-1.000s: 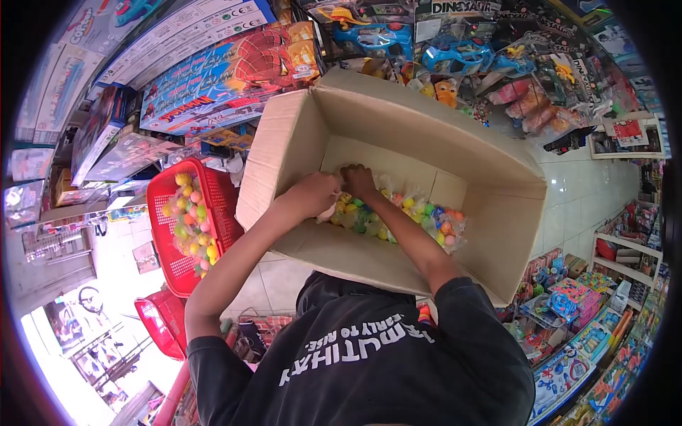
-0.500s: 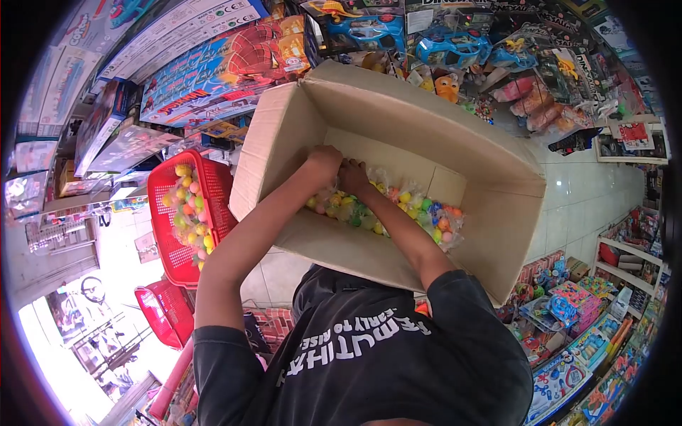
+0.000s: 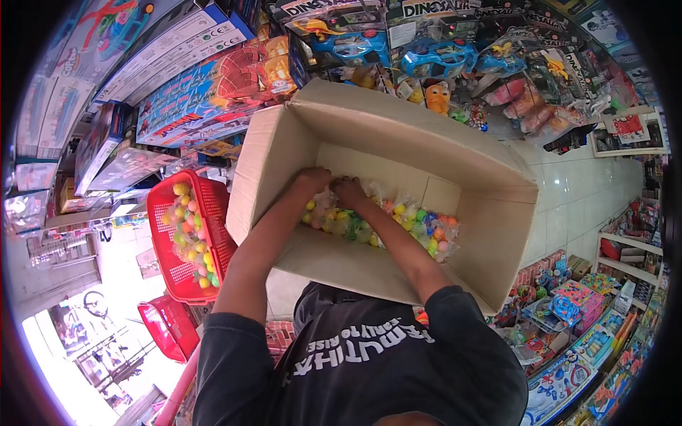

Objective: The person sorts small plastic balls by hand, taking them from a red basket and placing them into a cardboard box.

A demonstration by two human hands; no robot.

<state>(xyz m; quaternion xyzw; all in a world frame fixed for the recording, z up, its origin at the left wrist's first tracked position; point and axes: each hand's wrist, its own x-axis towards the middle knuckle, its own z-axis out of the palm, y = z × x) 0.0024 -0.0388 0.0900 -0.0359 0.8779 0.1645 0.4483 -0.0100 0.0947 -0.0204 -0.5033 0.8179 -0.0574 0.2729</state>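
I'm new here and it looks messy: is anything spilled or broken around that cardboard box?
Nothing stands out. The bagged coloured balls lie inside the cardboard box, under the left hand and right hand; another bag of balls sits in the red basket. No spill shows.

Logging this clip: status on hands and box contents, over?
Left hand and right hand on bags of coloured balls, grip unclear. Bags lie inside cardboard box. Red basket with more balls beside box, not in the way.
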